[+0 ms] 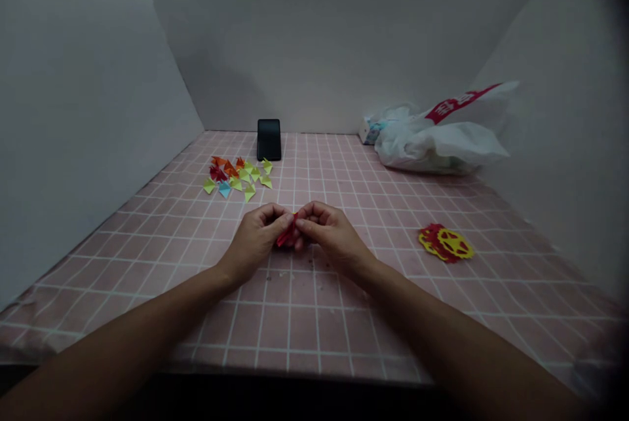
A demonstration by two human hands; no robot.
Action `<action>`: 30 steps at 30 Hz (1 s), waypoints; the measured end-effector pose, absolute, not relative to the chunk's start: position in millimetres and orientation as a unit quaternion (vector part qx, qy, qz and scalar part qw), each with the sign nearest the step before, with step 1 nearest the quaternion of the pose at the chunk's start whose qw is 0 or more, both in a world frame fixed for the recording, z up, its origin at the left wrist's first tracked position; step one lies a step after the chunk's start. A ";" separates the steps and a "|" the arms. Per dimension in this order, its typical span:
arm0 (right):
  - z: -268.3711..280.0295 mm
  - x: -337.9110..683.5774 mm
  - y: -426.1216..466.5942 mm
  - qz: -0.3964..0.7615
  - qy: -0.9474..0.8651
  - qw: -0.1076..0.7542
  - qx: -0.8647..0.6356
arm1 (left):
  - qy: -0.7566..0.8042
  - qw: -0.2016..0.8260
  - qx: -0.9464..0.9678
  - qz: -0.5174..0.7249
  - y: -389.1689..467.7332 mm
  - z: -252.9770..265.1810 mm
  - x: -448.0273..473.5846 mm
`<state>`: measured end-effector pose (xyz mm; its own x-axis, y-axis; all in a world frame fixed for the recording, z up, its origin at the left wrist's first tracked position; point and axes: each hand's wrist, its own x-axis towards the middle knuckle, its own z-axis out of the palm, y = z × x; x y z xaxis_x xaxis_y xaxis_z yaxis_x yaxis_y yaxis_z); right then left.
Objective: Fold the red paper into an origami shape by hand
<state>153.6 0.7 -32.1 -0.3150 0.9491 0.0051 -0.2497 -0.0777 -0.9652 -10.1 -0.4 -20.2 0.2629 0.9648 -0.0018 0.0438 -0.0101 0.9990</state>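
Note:
A small piece of red paper [286,235] is pinched between both hands at the middle of the pink checked tabletop [295,316]. My left hand [258,237] grips its left side with thumb and fingers closed. My right hand [328,232] holds its right side, fingertips meeting those of the left hand. Most of the paper is hidden by the fingers. Both hands rest low, close to the table surface.
Several small folded paper triangles [239,177] in yellow, orange, red and blue lie at the back left. A black phone [268,139] leans against the back wall. A white plastic bag [437,143] sits back right. A red and yellow paper ring [446,243] lies right.

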 end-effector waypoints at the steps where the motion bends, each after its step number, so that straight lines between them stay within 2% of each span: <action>1: -32.2 153.7 0.9 0.645 -0.493 0.465 -0.352 | 0.440 0.551 0.572 0.419 -0.5 -20.1 -10.1; 16: -29.3 153.8 -0.3 0.635 -0.496 0.461 -0.371 | 0.417 0.591 0.553 0.414 0.2 -23.4 -11.5; 30: -27.4 152.1 -1.0 0.609 -0.512 0.455 -0.399 | 0.441 0.556 0.564 0.422 0.3 -21.7 -9.2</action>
<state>152.1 -1.0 -27.4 -0.2672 0.9634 -0.0198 -0.1453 -0.0606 -0.9875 -9.2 0.3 -21.7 0.2539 0.9671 -0.0140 0.0287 0.0069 0.9996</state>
